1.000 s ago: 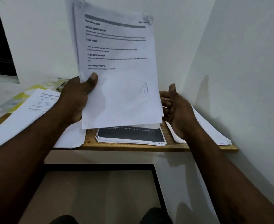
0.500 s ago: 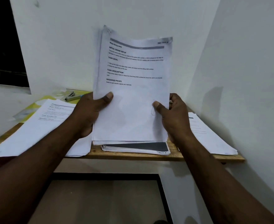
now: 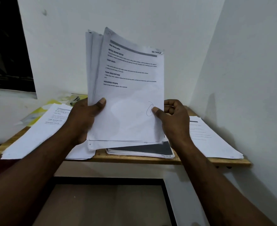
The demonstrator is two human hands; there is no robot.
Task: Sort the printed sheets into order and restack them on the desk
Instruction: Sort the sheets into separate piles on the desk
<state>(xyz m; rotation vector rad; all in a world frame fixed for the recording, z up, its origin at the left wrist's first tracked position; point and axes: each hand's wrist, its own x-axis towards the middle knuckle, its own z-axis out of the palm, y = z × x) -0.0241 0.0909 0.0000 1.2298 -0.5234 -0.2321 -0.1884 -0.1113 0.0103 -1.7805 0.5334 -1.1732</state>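
Sheaf of printed sheets (image 3: 128,101) held upright over the desk (image 3: 134,159)
Our left hand (image 3: 84,118) and right hand (image 3: 172,119) each pinch a lower edge — thumbs in front.

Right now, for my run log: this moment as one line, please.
left hand: grips sheets | right hand: pinches sheets | sheets: upright above desk

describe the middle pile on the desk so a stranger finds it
Find the wooden desk in the corner. Of the paper piles on it, take the middle pile, beneath the held sheets. Only its top page has a black block.
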